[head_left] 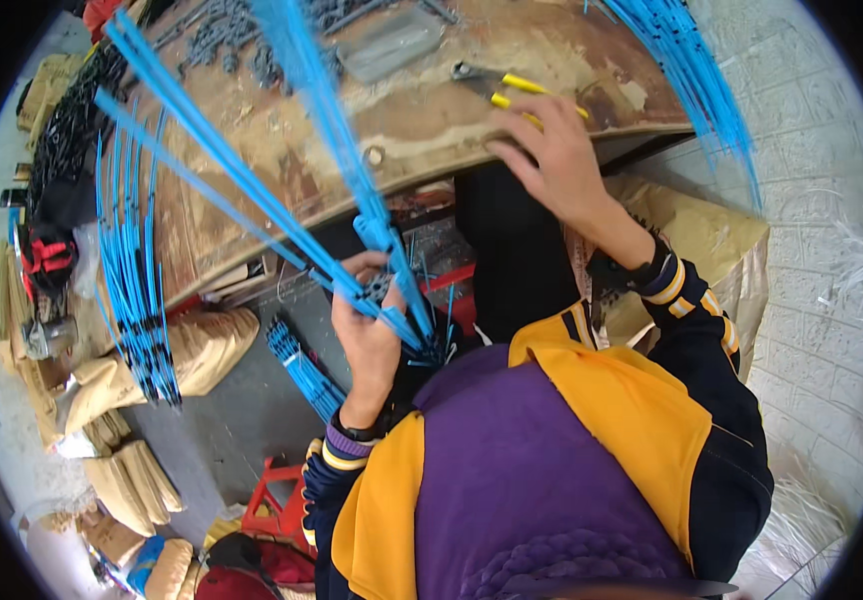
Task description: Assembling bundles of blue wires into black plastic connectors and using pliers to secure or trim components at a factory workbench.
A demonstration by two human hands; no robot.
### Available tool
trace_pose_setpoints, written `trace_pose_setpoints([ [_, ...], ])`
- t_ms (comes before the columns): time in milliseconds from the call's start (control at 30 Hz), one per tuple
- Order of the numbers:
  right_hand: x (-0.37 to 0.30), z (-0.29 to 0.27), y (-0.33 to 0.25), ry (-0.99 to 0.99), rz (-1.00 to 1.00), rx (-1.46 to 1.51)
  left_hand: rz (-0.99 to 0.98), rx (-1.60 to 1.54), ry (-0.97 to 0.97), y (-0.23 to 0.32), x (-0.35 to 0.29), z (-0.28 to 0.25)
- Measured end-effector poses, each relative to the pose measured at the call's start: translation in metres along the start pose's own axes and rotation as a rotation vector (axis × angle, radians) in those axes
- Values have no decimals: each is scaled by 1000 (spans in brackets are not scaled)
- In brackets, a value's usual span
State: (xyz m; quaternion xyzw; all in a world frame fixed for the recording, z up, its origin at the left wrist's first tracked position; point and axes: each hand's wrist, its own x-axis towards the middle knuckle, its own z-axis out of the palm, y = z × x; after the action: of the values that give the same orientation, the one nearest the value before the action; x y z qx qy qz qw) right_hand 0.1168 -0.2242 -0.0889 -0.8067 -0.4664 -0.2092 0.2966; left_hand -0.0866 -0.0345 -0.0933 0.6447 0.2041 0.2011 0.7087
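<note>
My left hand (365,335) is closed around long, thin blue rods (227,152) that fan out up and away over the table edge. Beside its fingers, a small grey piece (379,290) sits among the rods. The upper ends of another blue cluster (322,110) are smeared by motion. My right hand (557,165) hovers over the table's near edge with its fingers apart and nothing held. Just beyond its fingertips lies a pair of pliers (522,84) with yellow handles; the fingers partly cover it, and I cannot tell whether they touch it.
On the wooden table (422,130) are grey plastic pieces (227,40) and a clear flat bag (392,45). Blue rod bundles hang over its left (137,270) and right (697,80) edges. Another bundle (304,370) lies below left, near a red stool (277,495) and paper sacks (132,490).
</note>
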Motion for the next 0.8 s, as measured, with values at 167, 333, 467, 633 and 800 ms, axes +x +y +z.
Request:
trace_pose_setpoints([
  [167, 20, 3, 61, 0, 128, -356, 0, 4, 33, -9, -6, -2],
  [333, 13, -22, 40, -153, 655, 816, -105, 30, -50, -7, -7, -12],
  [467, 18, -58, -40, -988, 754, 884, -34, -147, -66, 17, -14, 1],
  [633, -6, -66, -94, -1184, 547, 676, 11, -82, -201, 1, -31, -17],
  [800, -31, -70, -102, -853, 8, 470, 45, -9, -392, 19, -40, -17],
])
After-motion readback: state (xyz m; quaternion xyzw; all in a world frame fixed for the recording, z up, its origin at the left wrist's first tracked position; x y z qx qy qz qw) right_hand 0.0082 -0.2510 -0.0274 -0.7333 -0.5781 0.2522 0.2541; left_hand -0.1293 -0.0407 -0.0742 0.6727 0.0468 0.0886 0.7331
